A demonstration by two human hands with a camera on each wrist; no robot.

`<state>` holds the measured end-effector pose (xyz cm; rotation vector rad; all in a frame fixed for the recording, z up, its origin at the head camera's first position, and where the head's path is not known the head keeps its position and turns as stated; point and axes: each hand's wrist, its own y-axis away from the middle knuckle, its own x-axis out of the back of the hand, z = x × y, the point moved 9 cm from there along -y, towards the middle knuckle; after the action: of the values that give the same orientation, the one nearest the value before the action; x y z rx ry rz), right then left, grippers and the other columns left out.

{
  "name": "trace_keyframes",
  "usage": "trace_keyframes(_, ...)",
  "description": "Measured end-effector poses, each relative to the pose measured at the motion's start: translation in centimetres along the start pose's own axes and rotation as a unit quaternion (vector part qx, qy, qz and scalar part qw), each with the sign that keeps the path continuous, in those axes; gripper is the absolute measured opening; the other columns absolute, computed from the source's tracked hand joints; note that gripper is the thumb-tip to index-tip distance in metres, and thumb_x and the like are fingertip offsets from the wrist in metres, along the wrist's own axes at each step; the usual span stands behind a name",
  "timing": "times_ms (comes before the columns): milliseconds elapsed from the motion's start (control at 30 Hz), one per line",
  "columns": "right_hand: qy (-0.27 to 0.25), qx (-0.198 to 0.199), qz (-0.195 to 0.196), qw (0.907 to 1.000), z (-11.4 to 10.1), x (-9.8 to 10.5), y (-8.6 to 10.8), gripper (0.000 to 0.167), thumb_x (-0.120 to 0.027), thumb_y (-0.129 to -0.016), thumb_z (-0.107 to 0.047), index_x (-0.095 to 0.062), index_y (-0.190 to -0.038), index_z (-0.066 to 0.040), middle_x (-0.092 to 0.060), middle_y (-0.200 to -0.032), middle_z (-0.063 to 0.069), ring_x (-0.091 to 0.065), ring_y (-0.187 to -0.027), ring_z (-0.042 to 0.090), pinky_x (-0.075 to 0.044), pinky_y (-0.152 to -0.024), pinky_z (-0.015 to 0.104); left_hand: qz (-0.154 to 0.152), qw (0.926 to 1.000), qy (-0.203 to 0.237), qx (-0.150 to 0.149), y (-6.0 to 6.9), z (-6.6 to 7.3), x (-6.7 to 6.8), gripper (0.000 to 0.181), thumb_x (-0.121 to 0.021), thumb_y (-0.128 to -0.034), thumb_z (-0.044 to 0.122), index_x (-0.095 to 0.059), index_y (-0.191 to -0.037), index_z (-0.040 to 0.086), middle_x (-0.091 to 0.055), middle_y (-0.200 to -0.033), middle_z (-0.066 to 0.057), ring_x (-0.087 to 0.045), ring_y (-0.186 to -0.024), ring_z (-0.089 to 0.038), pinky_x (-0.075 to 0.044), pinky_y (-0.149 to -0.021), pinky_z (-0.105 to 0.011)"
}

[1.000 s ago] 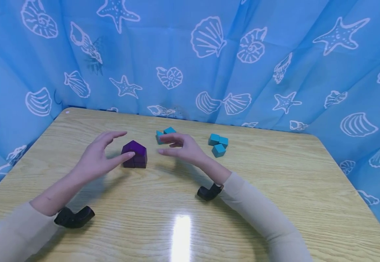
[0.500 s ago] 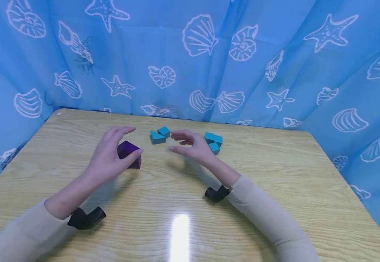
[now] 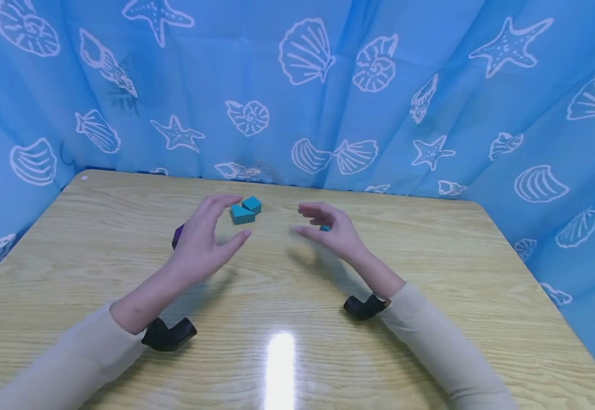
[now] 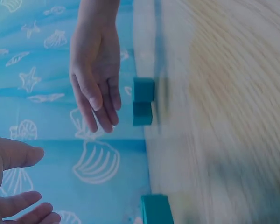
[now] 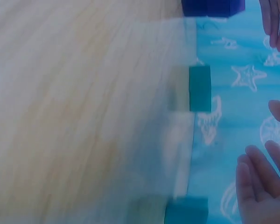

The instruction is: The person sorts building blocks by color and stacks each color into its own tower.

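Note:
My left hand [image 3: 205,245] hovers over the table, thumb and fingers spread apart with nothing between them. Behind it a purple block shape [image 3: 177,235] is mostly hidden; more of it, a dark purple body [image 5: 212,7], shows at the top of the right wrist view. Just beyond my left fingertips lie a teal wedge-like block [image 3: 242,215] and a teal block [image 3: 252,204], side by side. My right hand [image 3: 335,230], also holding nothing, is raised with its palm facing left. It covers most of the right-hand teal cubes [image 3: 324,228]; two teal cubes [image 4: 143,89] appear in the left wrist view.
A wooden table [image 3: 287,285] spreads under both arms, with a bright light reflection [image 3: 280,370] near its front. Along its back edge hangs a blue curtain [image 3: 256,68] with white shells and starfish. Black wrist-worn devices [image 3: 169,335] sit at both cuffs.
Both hands have moved to the right. The left has passed in front of the purple block, and the right now covers the right-hand teal cubes. The view has turned slightly right.

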<state>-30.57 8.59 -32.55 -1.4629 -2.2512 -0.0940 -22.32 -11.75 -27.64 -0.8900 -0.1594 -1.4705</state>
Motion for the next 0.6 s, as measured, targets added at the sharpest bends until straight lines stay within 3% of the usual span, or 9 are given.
trace_keyframes(67, 0.002, -0.009, 0.009, 0.9999, 0.4, 1.0, 0.4, 0.045, -0.071, -0.086, -0.009, -0.057, -0.129, -0.005, -0.058, -0.130, 0.020, -0.053, -0.122, 0.037, -0.046, -0.104, 0.046, -0.007, 0.9999, 0.011, -0.001, -0.3, 0.3, -0.7, 0.056, -0.072, -0.0855, 0.014, -0.050, -0.135, 0.002, -0.049, -0.136, -0.016, -0.045, -0.127, -0.032, -0.041, -0.104, -0.051)
trace_keyframes(300, 0.015, -0.045, 0.031, 0.9984, 1.5, 3.2, 1.4, 0.046, -0.070, -0.088, -0.011, -0.056, -0.131, -0.006, -0.057, -0.132, 0.018, -0.054, -0.120, 0.034, -0.046, -0.102, 0.045, -0.027, 0.9991, 0.031, 0.010, -0.9, 0.4, -2.9, 0.057, -0.071, -0.0871, 0.017, -0.048, -0.137, 0.003, -0.049, -0.134, -0.016, -0.047, -0.124, -0.032, -0.042, -0.103, -0.051)
trace_keyframes(467, 0.024, -0.044, 0.037, 0.9981, 2.1, 4.2, 1.9, 0.048, -0.070, -0.088, -0.013, -0.055, -0.132, -0.002, -0.056, -0.134, 0.018, -0.053, -0.123, 0.032, -0.045, -0.104, 0.047, -0.035, 0.9983, 0.043, 0.016, -1.2, 0.3, -4.5, 0.057, -0.070, -0.0875, 0.016, -0.047, -0.138, 0.004, -0.051, -0.133, -0.015, -0.048, -0.124, -0.031, -0.043, -0.101, -0.051)
trace_keyframes(600, 0.024, -0.044, 0.045, 0.9978, 2.6, 4.9, 2.2, 0.047, -0.070, -0.088, -0.014, -0.055, -0.132, -0.001, -0.056, -0.134, 0.017, -0.051, -0.125, 0.029, -0.042, -0.107, 0.045, -0.057, 0.9960, 0.056, 0.041, -1.4, 0.0, -6.1, 0.056, -0.068, -0.0897, 0.019, -0.046, -0.140, 0.006, -0.049, -0.136, -0.012, -0.046, -0.128, -0.029, -0.043, -0.105, -0.049)
